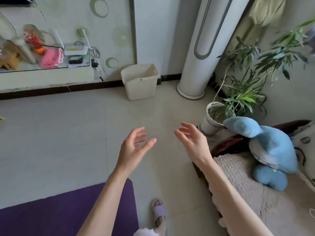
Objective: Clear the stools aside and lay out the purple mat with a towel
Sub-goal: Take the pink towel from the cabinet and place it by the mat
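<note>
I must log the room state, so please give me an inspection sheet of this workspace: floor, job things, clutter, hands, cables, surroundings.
Surface: pale tiled floor, bare ahead of the hands.
Job things: purple mat flat on the floor, lower left; stools and towel: nothing seen.
Clutter: white bin by the wall; potted plant; blue plush on the sofa.
Hands: left hand and right hand open, empty, raised over the floor.
Cables: black cable hanging off the shelf.
Surroundings: tower air conditioner in the corner.
</note>
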A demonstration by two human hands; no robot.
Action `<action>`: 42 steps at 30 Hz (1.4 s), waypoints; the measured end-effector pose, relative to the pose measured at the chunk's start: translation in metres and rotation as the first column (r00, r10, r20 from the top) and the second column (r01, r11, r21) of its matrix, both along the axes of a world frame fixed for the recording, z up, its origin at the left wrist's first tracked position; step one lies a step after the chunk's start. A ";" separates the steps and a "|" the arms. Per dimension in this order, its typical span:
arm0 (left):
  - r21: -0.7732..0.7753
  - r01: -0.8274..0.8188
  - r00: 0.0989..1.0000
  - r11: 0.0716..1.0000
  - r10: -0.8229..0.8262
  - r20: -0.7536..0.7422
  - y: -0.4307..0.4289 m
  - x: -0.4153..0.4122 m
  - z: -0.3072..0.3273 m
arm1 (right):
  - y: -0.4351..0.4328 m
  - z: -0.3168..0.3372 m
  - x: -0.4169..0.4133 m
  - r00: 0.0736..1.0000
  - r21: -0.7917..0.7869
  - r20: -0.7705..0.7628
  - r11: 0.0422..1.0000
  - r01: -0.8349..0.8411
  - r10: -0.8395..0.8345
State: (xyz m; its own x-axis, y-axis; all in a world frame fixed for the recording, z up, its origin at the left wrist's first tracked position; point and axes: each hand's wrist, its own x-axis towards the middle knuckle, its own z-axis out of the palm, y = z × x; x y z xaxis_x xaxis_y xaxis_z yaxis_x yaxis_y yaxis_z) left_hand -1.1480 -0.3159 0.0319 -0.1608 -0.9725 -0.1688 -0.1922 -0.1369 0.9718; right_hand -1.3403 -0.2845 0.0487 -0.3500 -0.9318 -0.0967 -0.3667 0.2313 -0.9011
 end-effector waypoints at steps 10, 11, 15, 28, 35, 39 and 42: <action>-0.019 -0.164 0.986 0.986 0.163 -0.022 -0.184 -0.013 0.009 | -0.223 0.021 -0.013 0.984 -0.017 0.058 0.986 -0.165 0.166; -0.025 -0.167 0.986 0.986 0.166 -0.028 -0.198 -0.012 0.010 | -0.237 0.020 -0.013 0.983 -0.012 0.069 0.985 -0.170 0.170; -0.062 -0.282 0.959 0.957 0.282 -0.015 -0.297 0.004 0.012 | -0.360 0.025 0.009 0.955 -0.029 0.053 0.957 -0.289 0.290; -0.039 -0.546 0.837 0.837 0.547 -0.002 -0.460 0.121 0.020 | -0.585 0.026 0.160 0.805 0.002 0.086 0.807 -0.590 0.588; 0.001 -0.639 0.769 0.769 0.639 -0.025 -0.543 0.250 -0.003 | -0.680 0.000 0.295 0.743 0.016 0.124 0.748 -0.664 0.658; 0.018 -0.637 0.771 0.771 0.637 -0.014 -0.591 0.342 -0.012 | -0.733 -0.012 0.385 0.750 0.031 0.137 0.754 -0.656 0.647; 0.046 -0.626 0.779 0.778 0.626 0.016 -0.622 0.406 -0.015 | -0.767 -0.017 0.446 0.763 0.057 0.141 0.764 -0.643 0.631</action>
State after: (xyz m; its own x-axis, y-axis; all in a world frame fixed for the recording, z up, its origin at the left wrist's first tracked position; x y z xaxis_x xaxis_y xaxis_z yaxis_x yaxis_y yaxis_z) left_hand -0.7420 -0.9374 0.0173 0.4811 -0.8498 -0.2154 -0.0485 -0.2711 0.9613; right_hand -0.8946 -1.0511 0.0321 0.3388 -0.9197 -0.1983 -0.3640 0.0662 -0.9290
